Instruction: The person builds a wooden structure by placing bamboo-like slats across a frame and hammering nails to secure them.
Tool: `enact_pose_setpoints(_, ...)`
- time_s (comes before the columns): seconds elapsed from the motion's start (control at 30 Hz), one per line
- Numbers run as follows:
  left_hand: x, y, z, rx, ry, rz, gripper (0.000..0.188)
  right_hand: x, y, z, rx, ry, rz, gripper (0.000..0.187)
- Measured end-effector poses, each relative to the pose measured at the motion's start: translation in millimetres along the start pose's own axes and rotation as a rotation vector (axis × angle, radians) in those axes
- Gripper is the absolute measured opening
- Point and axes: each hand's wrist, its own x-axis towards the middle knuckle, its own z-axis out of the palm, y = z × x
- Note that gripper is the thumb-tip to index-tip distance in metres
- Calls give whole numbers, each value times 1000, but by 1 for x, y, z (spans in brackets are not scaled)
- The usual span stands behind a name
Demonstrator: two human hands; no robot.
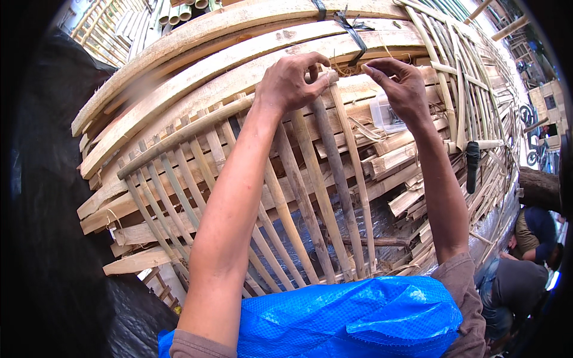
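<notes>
A bamboo rack of several slats [289,206] joined to a round crossbar [179,143] leans in front of me. My left hand [292,83] is closed round the far right end of the crossbar, fingers curled over its top. To the right of that end, my right hand [401,89] is raised with thumb and forefinger pinched together. What lies between those fingertips is too small to make out. Just below the right hand stands a see-through plastic tub [387,114] with small dark pieces inside, partly hidden by the wrist.
Long sawn planks [197,77] are stacked behind the rack, tied with a black strap [352,37]. Split bamboo strips [465,77] pile up at right, near a black-handled tool [472,167]. Blue sheeting [352,316] covers my front. Other people [516,280] crouch at lower right.
</notes>
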Motion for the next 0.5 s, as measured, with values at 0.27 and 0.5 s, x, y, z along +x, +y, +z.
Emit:
enact_pose_setpoints(0.27,1,-16,10,-7,71,108,32,9,-3,49,-103,111,-181,17)
enact_pose_setpoints(0.5,3,-1,3,-130,34,-37,34,9,1,53,-136,99,-189,16)
